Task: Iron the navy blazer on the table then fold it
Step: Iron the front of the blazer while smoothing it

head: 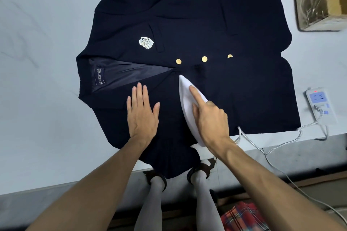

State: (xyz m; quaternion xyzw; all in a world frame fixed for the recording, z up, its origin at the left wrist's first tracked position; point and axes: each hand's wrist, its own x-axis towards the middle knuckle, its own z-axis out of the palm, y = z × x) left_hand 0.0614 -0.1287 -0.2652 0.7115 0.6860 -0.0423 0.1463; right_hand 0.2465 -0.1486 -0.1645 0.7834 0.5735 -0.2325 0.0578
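Observation:
The navy blazer (216, 39) lies flat and front side up on the white table (37, 62), collar to the left, with a crest badge and three gold buttons showing. A white iron (185, 97) stands on the near front panel, its tip pointing at the buttons. My right hand (210, 118) grips the iron, the index finger stretched along its top. Left of the iron, my left hand (141, 110) presses flat on the lapel area with straight fingers. One sleeve hangs over the table's near edge.
A white power strip (319, 103) lies on the table at the right, and the iron's braided cord (281, 142) runs to it along the near edge. A cardboard box lined with plastic (319, 0) stands at the far right corner. Below the edge are legs and shoes.

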